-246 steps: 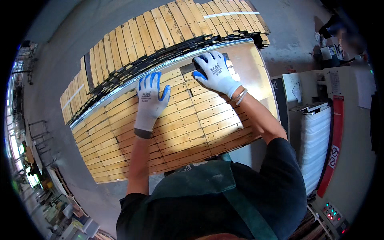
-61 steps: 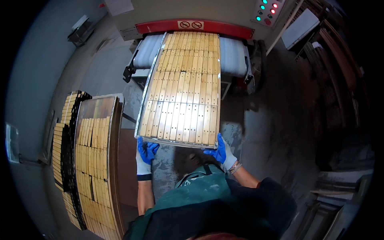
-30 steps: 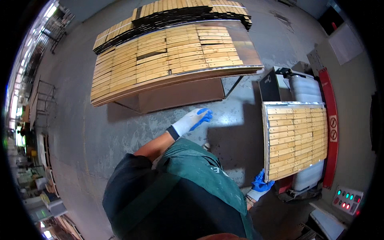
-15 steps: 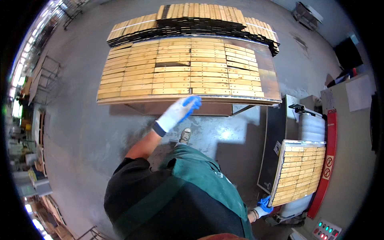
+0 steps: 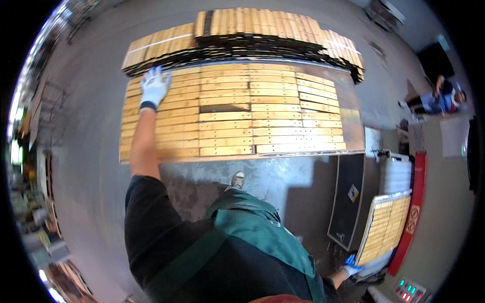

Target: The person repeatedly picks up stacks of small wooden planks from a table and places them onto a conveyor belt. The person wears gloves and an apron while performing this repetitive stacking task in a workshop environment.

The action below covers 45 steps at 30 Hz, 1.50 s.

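Note:
My left hand (image 5: 155, 87), in a white glove with blue fingertips, reaches over the far left of a board of wooden strips. Its fingers are spread, and it holds nothing; whether it touches the strips I cannot tell. Pale wooden strips (image 5: 225, 129) with small dark dots lie in columns on the board (image 5: 354, 123), with a dark gap in one column. At the lower right my right hand (image 5: 351, 266), gloved alike, grips the near corner of a tray (image 5: 372, 212) filled with similar strips. Part of its fingers is hidden at the tray's edge.
Behind the board stands a stack of wooden strips (image 5: 257, 22) with dark sides. A red guard bar (image 5: 417, 177) and a panel of lit buttons (image 5: 408, 290) belong to the machine on the right. A black panel (image 5: 348, 197) stands beside it. Another person (image 5: 437, 98) is at the far right.
My left hand has moved forward and left, from the board's near edge to its far left, with fingers now spread. My right hand stays at the tray's corner. Another person has appeared.

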Tool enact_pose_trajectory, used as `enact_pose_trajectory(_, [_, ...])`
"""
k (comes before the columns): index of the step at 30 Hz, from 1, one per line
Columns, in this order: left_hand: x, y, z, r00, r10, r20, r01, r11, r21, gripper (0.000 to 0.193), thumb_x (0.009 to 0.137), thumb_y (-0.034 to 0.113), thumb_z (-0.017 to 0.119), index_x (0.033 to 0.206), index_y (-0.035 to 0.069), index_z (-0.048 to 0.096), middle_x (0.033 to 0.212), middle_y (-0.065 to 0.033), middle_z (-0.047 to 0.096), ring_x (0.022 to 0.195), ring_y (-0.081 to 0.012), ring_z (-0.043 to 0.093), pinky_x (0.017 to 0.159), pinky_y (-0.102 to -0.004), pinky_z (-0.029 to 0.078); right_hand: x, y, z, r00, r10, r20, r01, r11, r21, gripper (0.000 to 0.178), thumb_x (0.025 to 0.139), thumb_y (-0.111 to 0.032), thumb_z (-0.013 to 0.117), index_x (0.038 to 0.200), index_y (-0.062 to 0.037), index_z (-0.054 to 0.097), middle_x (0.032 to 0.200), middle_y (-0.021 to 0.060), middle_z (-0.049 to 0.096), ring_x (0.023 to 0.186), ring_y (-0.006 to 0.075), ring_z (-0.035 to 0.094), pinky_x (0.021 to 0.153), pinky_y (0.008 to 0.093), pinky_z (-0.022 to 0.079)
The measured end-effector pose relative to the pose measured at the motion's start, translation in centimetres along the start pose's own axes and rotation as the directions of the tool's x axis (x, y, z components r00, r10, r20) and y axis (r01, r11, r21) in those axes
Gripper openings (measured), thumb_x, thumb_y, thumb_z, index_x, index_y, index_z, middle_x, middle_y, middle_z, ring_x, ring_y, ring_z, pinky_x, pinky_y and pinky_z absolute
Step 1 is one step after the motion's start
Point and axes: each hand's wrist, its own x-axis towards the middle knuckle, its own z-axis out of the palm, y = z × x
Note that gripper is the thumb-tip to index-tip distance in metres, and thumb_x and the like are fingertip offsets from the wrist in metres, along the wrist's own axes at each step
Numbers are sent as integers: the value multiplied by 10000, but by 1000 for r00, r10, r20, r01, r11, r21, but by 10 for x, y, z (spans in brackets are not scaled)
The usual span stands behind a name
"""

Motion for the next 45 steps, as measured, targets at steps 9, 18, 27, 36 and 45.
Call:
enact_pose_trajectory(9, [14,-37,28,991,77,113,-85,994,65,734,1035,616,357,1580,125,352,1628,-182,339,1498,-402,296,1199,-583,210,-10,-11,53,987,-76,141,120,935,-335,774,1037,-608,338,1650,-190,117,1713,136,78,1551,380,184,1269,505,138])
enact_pose_trajectory(18, [-3,-44,-1,975,-24,220,2,995,101,765,1036,607,377,1591,83,318,1635,-190,321,1508,-375,282,1223,-533,174,-232,167,315,704,13,710,491,713,-500,363,1065,-172,523,1363,18,606,1314,136,667,1154,240,658,1000,357,511])
enact_pose_trajectory(27, [-24,222,-63,821,566,-73,-562,779,-278,620,1009,457,554,1486,69,475,1536,-221,448,1426,-391,405,1217,-504,246,-312,407,589,-404,123,907,881,-214,421,649,996,-542,503,1486,-118,462,1556,164,429,1433,412,367,1150,601,245])
enact_pose_trajectory(36, [-12,365,-21,813,579,-64,-572,772,-278,674,977,487,556,1447,8,495,1452,-212,502,1369,-372,424,1193,-516,242,-321,384,581,-562,234,793,807,-53,588,686,960,-527,560,1451,-53,485,1456,178,496,1373,414,410,1160,588,254])
enact_pose_trajectory(45, [-19,380,-28,857,503,-112,-509,793,-335,647,951,439,616,1437,26,507,1408,-190,530,1330,-376,452,1175,-530,274,-323,377,583,-490,285,824,861,10,509,726,949,-518,590,1491,-55,450,1523,175,452,1433,420,353,1200,578,197])
